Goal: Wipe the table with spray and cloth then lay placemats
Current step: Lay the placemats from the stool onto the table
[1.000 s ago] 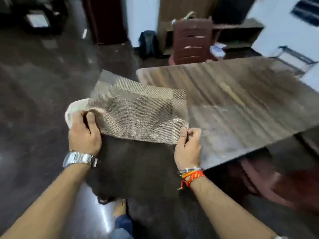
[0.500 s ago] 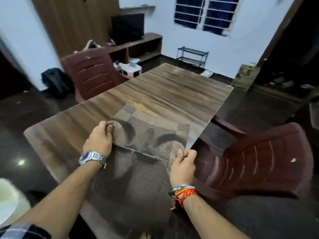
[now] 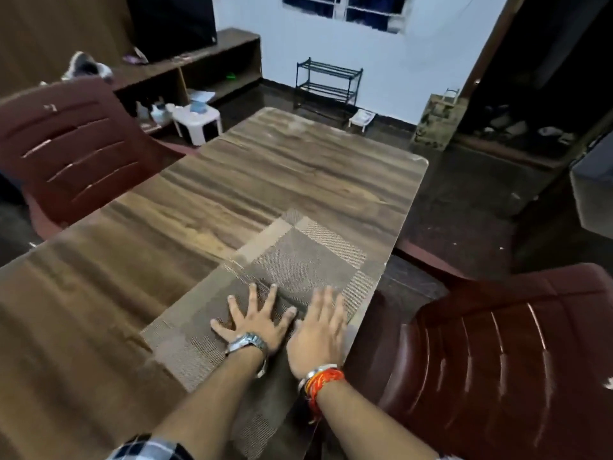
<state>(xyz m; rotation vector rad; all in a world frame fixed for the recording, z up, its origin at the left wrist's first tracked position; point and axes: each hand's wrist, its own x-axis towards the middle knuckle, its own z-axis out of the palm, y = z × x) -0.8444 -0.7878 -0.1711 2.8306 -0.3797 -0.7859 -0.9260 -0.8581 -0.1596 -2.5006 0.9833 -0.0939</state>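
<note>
A brown woven placemat point(image 3: 298, 260) with lighter checked borders lies flat on the wooden table point(image 3: 265, 180), along its right edge near me. A second woven placemat point(image 3: 185, 346) lies under my hands, overlapping the first one's near end. My left hand point(image 3: 255, 320), with a metal watch, rests palm down on the mats, fingers spread. Beside it my right hand point(image 3: 320, 330), with red and orange wrist threads, also presses flat, fingers apart. Neither hand holds anything. No spray bottle or cloth is in view.
A maroon plastic chair point(image 3: 497, 360) stands close to the table's right edge beside my right arm. Another maroon chair point(image 3: 73, 151) stands at the left side. A white stool point(image 3: 199, 122), a low shelf unit and a metal rack point(image 3: 326, 83) are beyond the far end.
Both hands have let go of the mats' edges and now lie flat on them. The mats went from being held up to lying on the table by its right edge.
</note>
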